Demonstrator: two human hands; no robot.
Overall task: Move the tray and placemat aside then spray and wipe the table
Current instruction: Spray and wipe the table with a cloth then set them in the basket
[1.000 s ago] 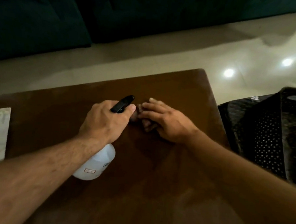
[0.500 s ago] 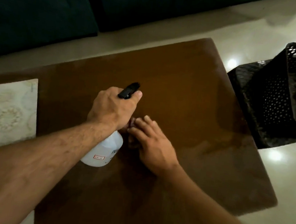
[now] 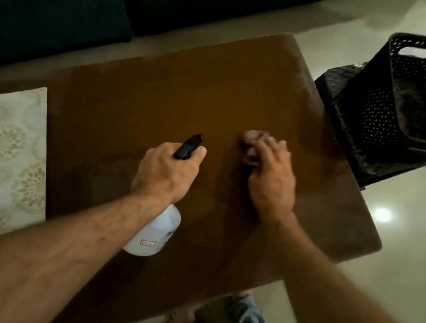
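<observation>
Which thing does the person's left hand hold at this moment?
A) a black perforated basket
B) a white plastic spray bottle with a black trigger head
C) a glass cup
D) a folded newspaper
B: the left hand grips the white plastic spray bottle with a black trigger head above the brown wooden table, with its fingers curled round the neck.

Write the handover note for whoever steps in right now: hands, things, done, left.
Left hand grips the spray bottle, nozzle pointing out over the table.
Right hand presses a cloth on the tabletop, blurred.
Placemat lies at the table's left end; black perforated tray sits off the right edge.
Done: both moved aside.
Left: finish spraying and wiping the middle.
</observation>
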